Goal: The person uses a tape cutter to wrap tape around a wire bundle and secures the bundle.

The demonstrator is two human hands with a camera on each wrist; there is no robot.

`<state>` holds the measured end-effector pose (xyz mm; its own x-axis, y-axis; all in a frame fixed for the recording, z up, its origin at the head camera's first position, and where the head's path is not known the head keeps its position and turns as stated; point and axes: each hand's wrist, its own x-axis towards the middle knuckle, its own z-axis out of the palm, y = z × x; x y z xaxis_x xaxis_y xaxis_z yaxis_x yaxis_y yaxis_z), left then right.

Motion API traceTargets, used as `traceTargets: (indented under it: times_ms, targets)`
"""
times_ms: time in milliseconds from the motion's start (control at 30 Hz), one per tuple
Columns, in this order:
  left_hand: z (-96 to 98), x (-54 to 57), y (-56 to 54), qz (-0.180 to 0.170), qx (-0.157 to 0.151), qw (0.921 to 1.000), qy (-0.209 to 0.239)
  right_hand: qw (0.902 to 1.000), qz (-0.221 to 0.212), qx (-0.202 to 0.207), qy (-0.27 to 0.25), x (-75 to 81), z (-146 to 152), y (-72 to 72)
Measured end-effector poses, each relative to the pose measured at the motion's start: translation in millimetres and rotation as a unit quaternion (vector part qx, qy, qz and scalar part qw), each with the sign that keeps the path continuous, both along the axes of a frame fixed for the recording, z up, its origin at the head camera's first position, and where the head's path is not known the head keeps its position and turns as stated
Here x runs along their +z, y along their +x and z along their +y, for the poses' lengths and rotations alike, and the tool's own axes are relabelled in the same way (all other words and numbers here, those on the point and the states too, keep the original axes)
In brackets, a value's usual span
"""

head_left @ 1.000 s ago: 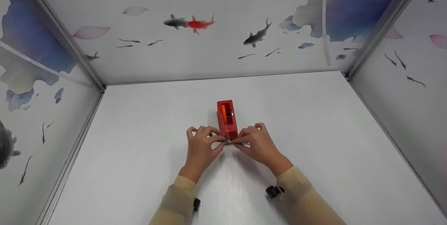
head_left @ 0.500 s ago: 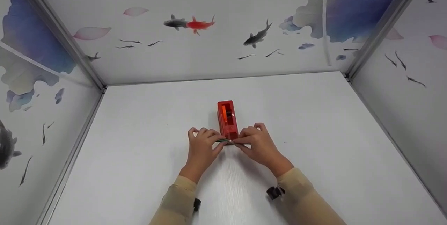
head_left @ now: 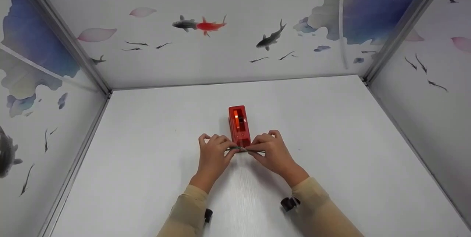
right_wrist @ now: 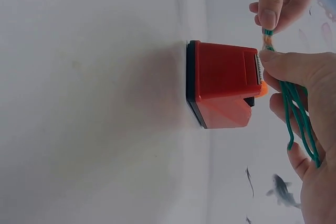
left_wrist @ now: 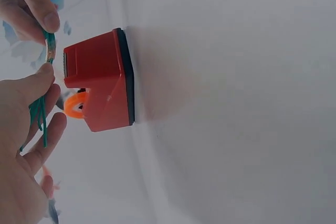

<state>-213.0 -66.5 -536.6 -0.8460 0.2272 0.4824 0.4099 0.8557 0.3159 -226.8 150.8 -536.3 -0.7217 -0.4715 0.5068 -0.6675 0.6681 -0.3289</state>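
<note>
Both hands meet just in front of a red tape dispenser [head_left: 243, 136], holding one bundle of green wires [right_wrist: 287, 88] between them. My left hand [head_left: 212, 156] pinches the bundle with thumb and fingertips on its left side; loose green ends [left_wrist: 44, 129] hang past its palm in the left wrist view. On the other side, my right hand [head_left: 274, 152] pinches it the same way, with long strands trailing under its fingers. Between the two thumbs a short copper-coloured stretch [left_wrist: 51, 51] of the bundle shows. The parts under the fingertips are hidden.
The dispenser stands upright on the white table [head_left: 147, 134], its serrated cutter [right_wrist: 259, 69] facing the hands and an orange roll core [left_wrist: 69, 104] behind. Walls printed with fish and petals enclose the table on three sides. A black wrist camera [head_left: 290, 203] sits at the right sleeve.
Both hands stay in nearly the same place with only slight finger shifts. The bundle between them lies a little straighter than one second ago. The dispenser has not moved.
</note>
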Motion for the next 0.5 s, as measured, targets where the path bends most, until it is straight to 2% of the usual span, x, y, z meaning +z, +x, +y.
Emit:
traceTargets:
  times_ms: [500]
  targets:
    - [2.6,3.6,1.6,-0.007,-0.008,0.9999,0.012,0.9983,-0.045,-0.026,-0.026,-1.5,-2.3,0.6]
